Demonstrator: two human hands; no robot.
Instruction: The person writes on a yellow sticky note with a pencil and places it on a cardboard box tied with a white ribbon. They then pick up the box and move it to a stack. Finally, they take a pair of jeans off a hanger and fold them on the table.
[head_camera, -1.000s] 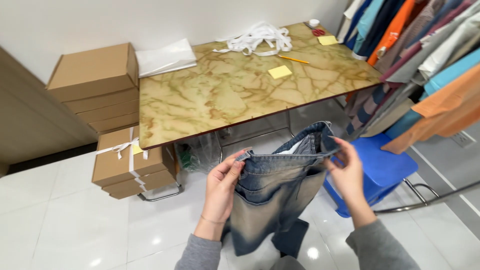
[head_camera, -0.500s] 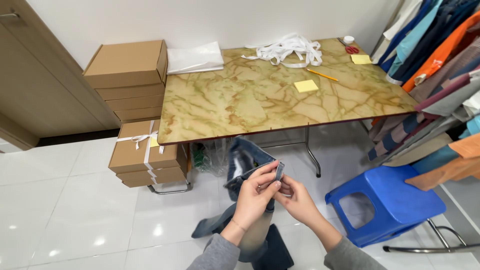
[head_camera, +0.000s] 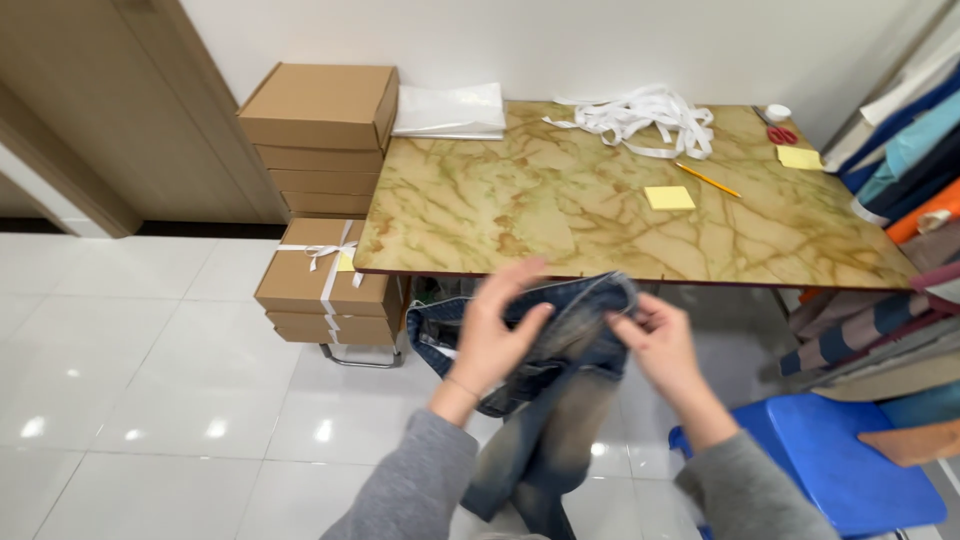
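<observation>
Faded blue jeans (head_camera: 545, 400) sit low-centre of the frame, bunched at the waist, legs hanging toward the bottom edge. Left hand (head_camera: 495, 330) grips the denim at the top w/ fingers curled over it; right hand (head_camera: 660, 345) pinches the cloth just beside — both clamped on the jeans, hands close but not touching.

Behind them, mid-frame, a table (head_camera: 500, 215) w/ a yellow-green marbled top. On it: white ribbon tangle (head_camera: 640, 115) at upper centre, two yellow sticky pads (head_camera: 668, 197), a pencil (head_camera: 708, 180), red scissors (head_camera: 782, 135) upper right, a clear plastic bag (head_camera: 448, 110) at the back left corner. Cardboard boxes (head_camera: 320, 130) stacked left of the table, one lower box tied w/ white ribbon. White glossy floor tiles (head_camera: 150, 380), a blue plastic stool (head_camera: 830, 460) lower right, hanging clothes (head_camera: 900, 170) along the right edge.

Vs. half a sec ago — the hands were pressed together on a small fold; now they're apart w/ the waistband spread between them, and the view has shifted right.
</observation>
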